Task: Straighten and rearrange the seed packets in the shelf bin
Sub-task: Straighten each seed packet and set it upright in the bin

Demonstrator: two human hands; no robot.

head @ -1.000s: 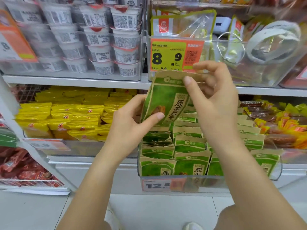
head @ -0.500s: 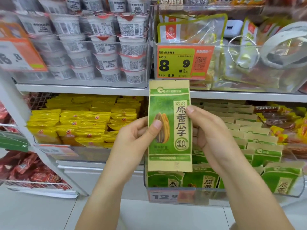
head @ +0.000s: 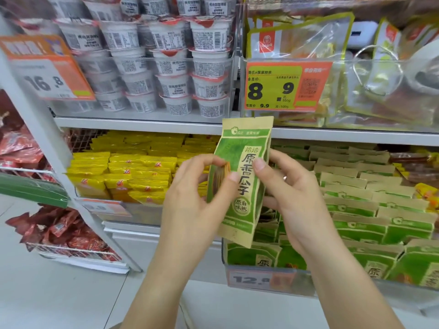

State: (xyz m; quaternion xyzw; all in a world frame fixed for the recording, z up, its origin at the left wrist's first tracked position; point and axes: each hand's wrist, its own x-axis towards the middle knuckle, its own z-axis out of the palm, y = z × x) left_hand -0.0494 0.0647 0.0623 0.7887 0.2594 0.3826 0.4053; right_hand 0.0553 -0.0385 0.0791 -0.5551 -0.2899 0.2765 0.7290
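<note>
Packet position: one green seed packet (head: pixel 242 181) is held upright in front of the shelves, above the front left corner of the clear shelf bin (head: pixel 332 280), with its top edge level with the shelf lip. My left hand (head: pixel 197 205) pinches its left edge, thumb on the printed face, fingers curled behind. My right hand (head: pixel 292 198) pinches the right edge in the same way, thumb tip on the face near the upper characters, fingers curled behind the pack. Both grips are narrow. The packet is turned slightly, so its left side bulges toward me (the sunflower seed picture there is folded out of plain view).

Bin contents: the remaining green packets (head: pixel 370 210) stand in overlapping rows, tan top flaps showing, filling the bin to the right of my hands. A price tag (head: pixel 259 280) is clipped to the bin front.

Surroundings: yellow packets (head: pixel 133 172) fill the neighbouring bin to the left. White tubs (head: pixel 175 65) are stacked on the shelf above, beside an orange and yellow price label (head: pixel 282 85).
</note>
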